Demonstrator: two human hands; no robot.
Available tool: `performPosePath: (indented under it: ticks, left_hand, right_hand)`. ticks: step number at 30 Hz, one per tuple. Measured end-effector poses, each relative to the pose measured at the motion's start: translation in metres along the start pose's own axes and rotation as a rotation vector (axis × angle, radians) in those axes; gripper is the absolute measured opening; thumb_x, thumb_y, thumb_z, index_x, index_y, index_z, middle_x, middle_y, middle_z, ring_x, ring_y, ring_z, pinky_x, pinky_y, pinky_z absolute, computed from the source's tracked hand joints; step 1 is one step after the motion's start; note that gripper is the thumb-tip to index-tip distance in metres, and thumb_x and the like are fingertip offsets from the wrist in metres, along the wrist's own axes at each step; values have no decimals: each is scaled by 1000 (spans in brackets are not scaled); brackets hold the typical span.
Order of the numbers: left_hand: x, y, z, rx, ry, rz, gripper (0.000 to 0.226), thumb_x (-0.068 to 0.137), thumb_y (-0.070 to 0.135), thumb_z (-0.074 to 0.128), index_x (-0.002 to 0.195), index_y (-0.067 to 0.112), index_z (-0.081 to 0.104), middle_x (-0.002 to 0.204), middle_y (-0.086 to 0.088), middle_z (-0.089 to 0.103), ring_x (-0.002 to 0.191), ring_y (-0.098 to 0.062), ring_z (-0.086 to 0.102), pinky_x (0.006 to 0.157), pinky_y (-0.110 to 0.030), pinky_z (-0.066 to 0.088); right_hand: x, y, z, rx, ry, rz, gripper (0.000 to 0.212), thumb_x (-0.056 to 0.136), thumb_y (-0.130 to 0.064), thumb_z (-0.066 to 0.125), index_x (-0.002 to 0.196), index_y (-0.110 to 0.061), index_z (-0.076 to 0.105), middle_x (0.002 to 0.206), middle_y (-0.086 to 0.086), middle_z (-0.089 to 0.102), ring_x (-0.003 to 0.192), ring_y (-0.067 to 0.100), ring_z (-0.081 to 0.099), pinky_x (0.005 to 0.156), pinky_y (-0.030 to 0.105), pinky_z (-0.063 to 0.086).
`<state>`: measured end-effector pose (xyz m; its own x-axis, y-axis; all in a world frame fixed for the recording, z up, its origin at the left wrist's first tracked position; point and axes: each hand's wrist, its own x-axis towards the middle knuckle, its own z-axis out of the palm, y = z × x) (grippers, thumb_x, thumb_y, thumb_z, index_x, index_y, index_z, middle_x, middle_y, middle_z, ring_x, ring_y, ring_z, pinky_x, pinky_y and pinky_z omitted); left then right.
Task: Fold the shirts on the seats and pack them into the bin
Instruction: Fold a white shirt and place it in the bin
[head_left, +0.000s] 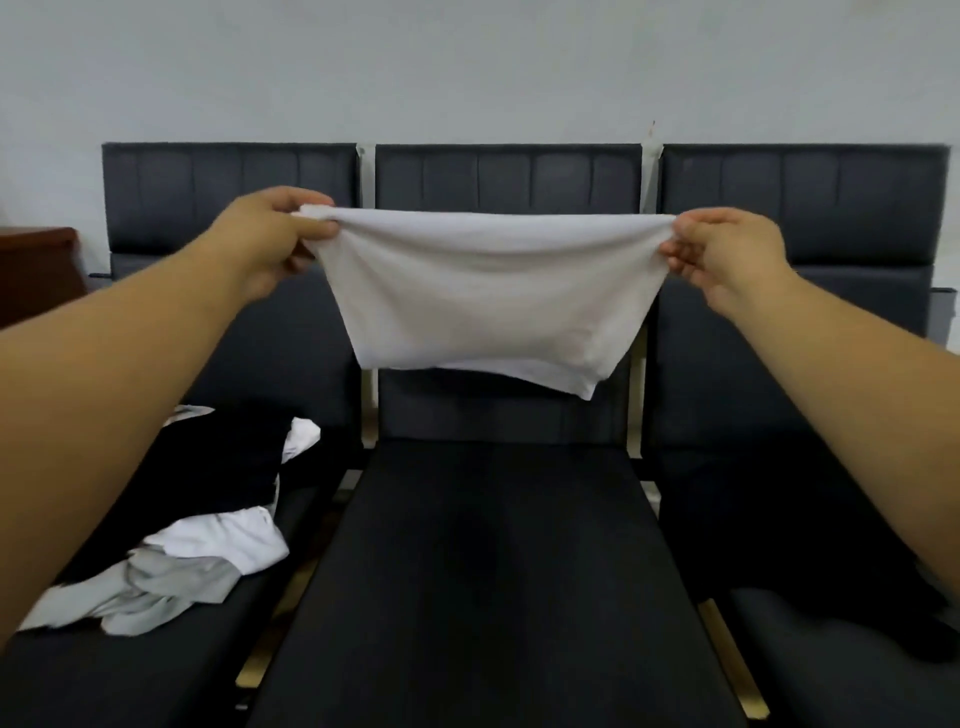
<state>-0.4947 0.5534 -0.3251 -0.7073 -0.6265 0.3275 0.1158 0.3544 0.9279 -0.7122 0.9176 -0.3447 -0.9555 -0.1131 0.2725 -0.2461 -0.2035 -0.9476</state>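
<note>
A white shirt (483, 301), folded over, hangs stretched in the air above the middle seat (493, 545). My left hand (275, 234) pinches its top left corner and my right hand (727, 249) pinches its top right corner. The shirt's lower edge hangs free in front of the middle backrest. On the left seat (156, 670) lies a loose pile of shirts (208, 519): black, white and grey ones. A black garment (779, 545) lies on the right seat, hard to make out against the dark cushion. No bin is in view.
Three dark seats stand in a row against a pale wall (467, 62), with narrow gaps between them. A brown wooden piece of furniture (36, 270) stands at the far left.
</note>
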Motion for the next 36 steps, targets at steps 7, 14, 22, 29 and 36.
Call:
performPosePath:
  ticks: [7, 14, 22, 29, 36]
  left_hand:
    - [-130, -116, -9, 109, -245, -300, 30, 87, -6, 67, 105, 18, 67, 84, 0, 64, 64, -7, 52, 51, -20, 33]
    - [-242, -225, -3, 456, -556, -639, 35, 80, 3, 77, 112, 11, 64, 84, -7, 66, 71, -16, 55, 57, -23, 40]
    - [-246, -229, -8, 573, -674, -670, 15, 93, 26, 71, 102, 16, 65, 86, -8, 61, 73, -16, 56, 59, -23, 45]
    - [-246, -207, -20, 904, -943, -596, 17, 90, 39, 73, 97, 25, 67, 67, 4, 60, 60, -10, 50, 53, -21, 38]
    - [-238, -214, -1, 955, -497, -260, 28, 95, 41, 65, 105, 15, 67, 104, 3, 71, 93, -18, 66, 81, -29, 50]
  right_hand:
    - [-121, 113, -49, 37, -37, 495, 6, 94, -4, 60, 97, -7, 64, 85, 8, 67, 71, 14, 61, 63, 26, 50]
    - [-212, 211, -95, -460, -219, 986, 19, 91, 0, 66, 109, 1, 60, 85, 15, 62, 68, 24, 61, 54, 30, 47]
    - [-213, 210, -97, -884, -526, 896, 17, 88, -8, 75, 96, -3, 60, 75, 11, 59, 57, 17, 56, 51, 27, 43]
    - [-214, 189, -94, -1319, -814, 934, 27, 90, -6, 72, 115, 4, 68, 70, 10, 68, 56, 15, 60, 47, 23, 47]
    - [-229, 213, -42, -1306, -571, 108, 32, 101, -24, 54, 124, -1, 51, 116, 15, 60, 103, 32, 60, 84, 37, 50]
